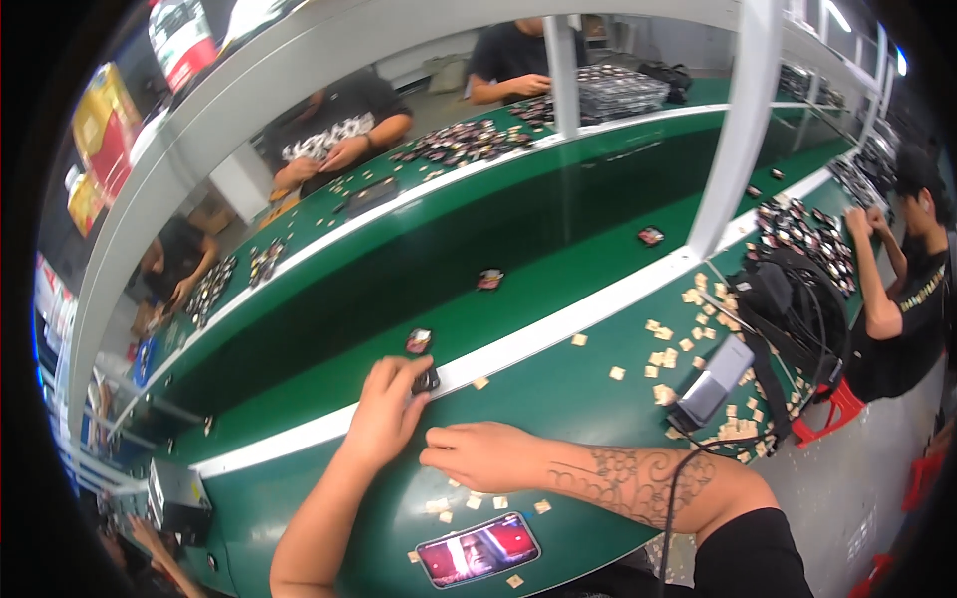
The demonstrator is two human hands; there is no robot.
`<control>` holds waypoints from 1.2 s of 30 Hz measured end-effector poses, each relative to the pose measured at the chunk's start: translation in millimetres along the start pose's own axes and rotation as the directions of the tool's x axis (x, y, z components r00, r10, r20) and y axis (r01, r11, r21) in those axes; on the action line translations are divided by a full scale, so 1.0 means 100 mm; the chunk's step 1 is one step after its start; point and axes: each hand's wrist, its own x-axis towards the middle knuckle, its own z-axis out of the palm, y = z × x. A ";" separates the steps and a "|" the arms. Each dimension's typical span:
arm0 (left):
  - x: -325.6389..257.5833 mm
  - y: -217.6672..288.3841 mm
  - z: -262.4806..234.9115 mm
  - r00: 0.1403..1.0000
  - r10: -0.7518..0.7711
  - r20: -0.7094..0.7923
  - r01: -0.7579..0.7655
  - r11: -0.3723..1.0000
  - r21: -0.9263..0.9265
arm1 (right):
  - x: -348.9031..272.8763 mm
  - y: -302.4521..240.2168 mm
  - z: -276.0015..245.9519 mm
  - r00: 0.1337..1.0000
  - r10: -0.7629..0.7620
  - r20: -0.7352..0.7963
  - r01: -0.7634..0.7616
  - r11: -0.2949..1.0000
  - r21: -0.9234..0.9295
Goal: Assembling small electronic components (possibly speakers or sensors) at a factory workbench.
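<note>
— What am I holding at the moment?

— From my head view, my left hand [387, 409] has its fingers curled narrow round a small dark piece [427, 379], right at the white strip [558, 329] that edges the green surface [558, 394]. The piece sits at the fingertips, on the far side of the hand, just short of the belt.

— And the other one?

— My right hand [483, 453] lies flat on the surface just beside the left, on the near side of the strip, fingers loosely bent and holding nothing. The left is clearly the nearer to the piece. I cannot tell the piece's long axis; the fingers cover most of it.

— Anything past the strip?

— A second small dark part [419, 341] lies on the green belt [558, 269], just beyond the strip and close to the held piece. Two more lie further along the belt, well apart.

— And nearer than the strip?

— Small tan squares [658, 359] scattered over the surface, a phone [478, 548] showing a picture at the near edge, and a grey box [713, 384] with cables to my right.
</note>
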 end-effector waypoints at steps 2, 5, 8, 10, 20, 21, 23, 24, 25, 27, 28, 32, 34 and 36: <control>-0.44 0.06 -0.06 0.992 -0.127 0.011 0.128 0.990 -0.051 | 0.03 -0.10 -0.03 0.997 -0.016 -0.074 0.021 0.997 0.071; -0.75 0.14 -0.08 0.991 -0.132 0.014 0.132 0.989 -0.063 | 0.03 -0.16 -0.07 0.991 0.022 -0.133 -0.009 0.995 0.100; -0.84 0.17 -0.07 0.992 -0.128 -0.001 0.128 0.990 -0.054 | 0.07 -0.11 -0.13 0.978 0.113 -0.174 -0.094 0.989 0.115; -0.82 0.17 -0.08 0.984 -0.177 0.005 0.173 0.953 -0.247 | 0.09 -0.04 -0.18 0.971 0.159 -0.179 -0.139 0.984 0.115; -1.02 0.02 -0.02 0.932 -0.281 0.230 0.308 0.273 -0.911 | 0.19 -0.10 -0.17 0.958 0.234 -0.165 -0.202 0.961 0.191; -1.00 0.03 -0.05 0.906 -0.305 0.293 0.374 0.255 -0.892 | 0.18 -0.09 -0.17 0.961 0.228 -0.160 -0.198 0.963 0.182; -0.97 0.06 -0.04 0.874 -0.345 0.341 0.442 0.277 -0.853 | 0.15 -0.08 -0.19 0.964 0.220 -0.150 -0.198 0.969 0.149; -0.97 0.08 -0.04 0.870 -0.346 0.351 0.450 0.267 -0.852 | 0.15 -0.07 -0.19 0.962 0.231 -0.144 -0.208 0.966 0.155; -0.97 0.10 -0.06 0.894 -0.345 0.285 0.430 0.483 -0.763 | 0.14 -0.06 -0.21 0.967 0.217 -0.136 -0.200 0.971 0.131; -0.93 0.23 -0.20 0.935 -0.316 0.162 0.354 0.793 -0.495 | 0.15 -0.05 -0.19 0.974 0.179 -0.141 -0.169 0.982 0.080; -0.94 0.27 -0.21 0.931 -0.326 0.165 0.365 0.840 -0.402 | 0.15 -0.06 -0.20 0.974 0.182 -0.136 -0.172 0.981 0.084; -1.01 0.29 -0.16 0.980 -0.198 0.022 0.198 0.957 -0.211 | 0.15 -0.19 -0.22 0.987 0.150 -0.051 -0.154 0.985 -0.075; -1.01 0.24 -0.14 0.976 -0.212 0.057 0.219 0.955 -0.198 | 0.14 -0.24 -0.20 0.986 0.165 -0.019 -0.166 0.970 -0.175; -1.01 0.21 -0.12 0.982 -0.181 0.061 0.190 0.963 -0.191 | 0.18 -0.30 -0.23 0.990 0.143 0.005 -0.137 0.958 -0.251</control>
